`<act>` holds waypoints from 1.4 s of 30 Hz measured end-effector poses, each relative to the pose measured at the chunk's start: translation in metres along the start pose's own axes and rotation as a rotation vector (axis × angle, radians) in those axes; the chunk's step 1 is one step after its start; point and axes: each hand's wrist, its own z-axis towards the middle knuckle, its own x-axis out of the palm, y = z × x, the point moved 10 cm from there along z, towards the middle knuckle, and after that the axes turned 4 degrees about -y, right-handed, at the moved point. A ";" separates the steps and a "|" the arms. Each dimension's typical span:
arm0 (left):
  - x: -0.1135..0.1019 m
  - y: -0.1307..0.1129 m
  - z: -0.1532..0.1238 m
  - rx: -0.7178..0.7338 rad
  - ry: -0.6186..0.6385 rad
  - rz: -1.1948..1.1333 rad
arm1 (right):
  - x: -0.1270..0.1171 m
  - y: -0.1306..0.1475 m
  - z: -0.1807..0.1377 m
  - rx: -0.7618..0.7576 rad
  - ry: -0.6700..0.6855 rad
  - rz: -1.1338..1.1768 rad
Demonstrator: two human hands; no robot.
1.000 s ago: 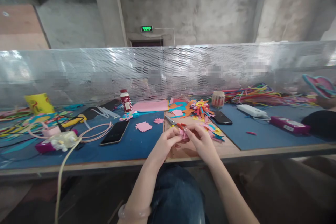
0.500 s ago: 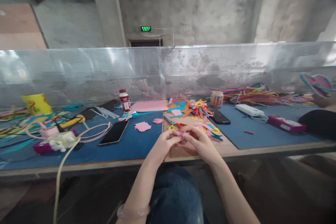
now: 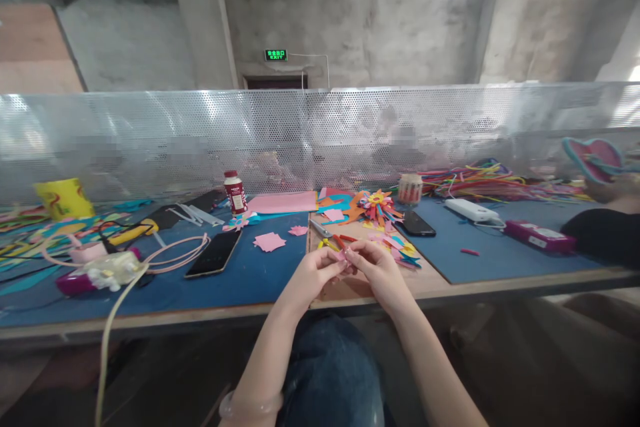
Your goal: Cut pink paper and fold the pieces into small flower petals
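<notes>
Over the table's front edge, my left hand [image 3: 324, 271] and my right hand [image 3: 373, 267] meet, fingers closed around a small piece of pink paper [image 3: 345, 260]. Its shape is mostly hidden by the fingertips. Just beyond the hands lie scissors [image 3: 321, 229] with red handles. Cut pink, yellow and blue paper pieces [image 3: 400, 247] are scattered to their right. Behind these sits a multicoloured paper flower [image 3: 379, 205]. To the left are a stack of pink paper squares [image 3: 269, 241] and a smaller pink piece [image 3: 299, 231].
A black phone [image 3: 214, 253] lies left, another phone [image 3: 418, 223] right. A red-capped bottle [image 3: 235, 192] and a jar [image 3: 410, 189] stand near the perforated metal screen [image 3: 150, 140]. Power strips and cables [image 3: 107, 270] spread at left. Another person's arm [image 3: 600, 230] is far right.
Both hands keep holding the pink paper together, with the right fingers shifting slightly on it. The view has moved a little; the other person's heart-shaped item at far right has shifted left.
</notes>
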 end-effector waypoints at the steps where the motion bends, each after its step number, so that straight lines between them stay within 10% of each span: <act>1: 0.000 0.000 0.000 0.001 0.002 -0.002 | 0.000 0.000 0.000 -0.006 -0.005 -0.009; 42: 0.000 0.001 0.004 0.033 0.005 0.095 | 0.001 -0.012 0.003 0.107 0.028 -0.059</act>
